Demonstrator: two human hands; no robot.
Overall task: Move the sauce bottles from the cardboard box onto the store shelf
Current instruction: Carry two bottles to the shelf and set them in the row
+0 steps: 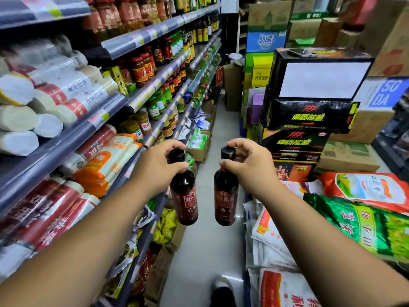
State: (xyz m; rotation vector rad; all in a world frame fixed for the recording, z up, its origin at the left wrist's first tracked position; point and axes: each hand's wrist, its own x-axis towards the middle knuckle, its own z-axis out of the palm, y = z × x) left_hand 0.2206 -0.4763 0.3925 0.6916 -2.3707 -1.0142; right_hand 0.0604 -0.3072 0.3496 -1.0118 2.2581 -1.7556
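My left hand (158, 163) grips the neck of a dark sauce bottle (185, 196) with a red label and a black cap. My right hand (247, 162) grips the neck of a second, matching dark sauce bottle (226, 197). Both bottles hang upright in the air over the aisle floor, side by side and a little apart. The store shelf (141, 34) runs along the left, its upper tiers holding jars and dark bottles. No cardboard box with sauce bottles in it is in view.
Noodle packs (66, 91) fill the near left shelves. Stacked drink cartons (309, 116) and rice sacks (363, 220) crowd the right side. A narrow strip of grey floor (210, 251) runs between them. An open carton of packets (200, 140) sits by the shelf foot further down.
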